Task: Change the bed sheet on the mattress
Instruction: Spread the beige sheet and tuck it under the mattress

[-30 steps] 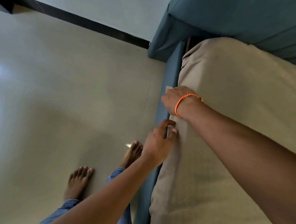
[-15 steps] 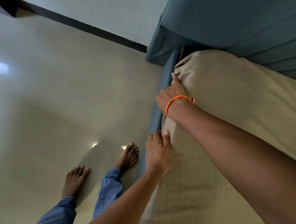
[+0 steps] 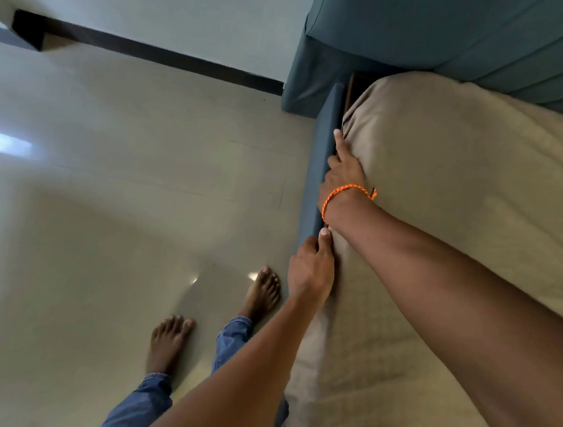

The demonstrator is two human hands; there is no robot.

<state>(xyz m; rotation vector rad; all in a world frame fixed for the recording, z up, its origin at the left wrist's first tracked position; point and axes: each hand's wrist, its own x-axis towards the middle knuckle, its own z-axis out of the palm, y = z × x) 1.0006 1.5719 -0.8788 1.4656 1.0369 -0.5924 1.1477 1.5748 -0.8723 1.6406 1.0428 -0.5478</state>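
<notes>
A beige bed sheet (image 3: 453, 202) covers the mattress, which fills the right side of the view. My right hand (image 3: 344, 174), with an orange band on its wrist, lies along the mattress's left edge with its fingers straight, pressing the sheet down beside the blue bed frame rail (image 3: 317, 168). Just below it, my left hand (image 3: 310, 271) also touches the sheet's edge, fingers pushed into the gap between mattress and rail. The fingertips of both hands are partly hidden in that gap.
A blue padded headboard (image 3: 463, 27) stands at the top right. Pale glossy floor tiles (image 3: 118, 215) spread to the left, up to a white wall with a dark skirting (image 3: 158, 53). My bare feet (image 3: 171, 344) stand close beside the bed.
My right hand has slid along the mattress edge toward the headboard corner, its fingers now stretched out. My left hand followed, from pinching the sheet to pushing it into the gap.
</notes>
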